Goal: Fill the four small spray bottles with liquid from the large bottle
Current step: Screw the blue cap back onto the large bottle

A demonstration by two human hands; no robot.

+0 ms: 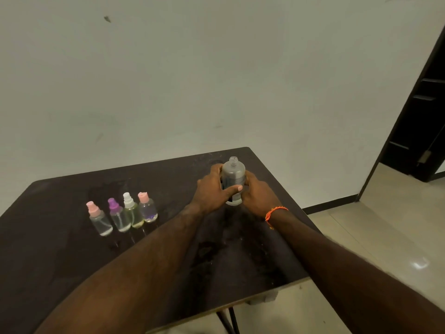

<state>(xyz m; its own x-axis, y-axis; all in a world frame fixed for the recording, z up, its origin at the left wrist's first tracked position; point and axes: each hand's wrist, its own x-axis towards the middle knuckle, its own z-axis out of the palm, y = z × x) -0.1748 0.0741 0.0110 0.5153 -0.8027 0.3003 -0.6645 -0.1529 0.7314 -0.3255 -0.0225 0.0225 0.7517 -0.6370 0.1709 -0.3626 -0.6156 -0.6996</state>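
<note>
Both hands on the large bottle (233,180) now: the left hand (212,189) wraps round it from one side, thumb across the front, and the right hand (256,192), orange wristband (275,211) at the wrist, grasps it from the other. The bottle stands upright near the far right of the dark desk (60,249), neck uncapped. Well off to the left, four small spray bottles (122,213) line up in a close row, caps pink, purple, white and pink, all upright.
</note>
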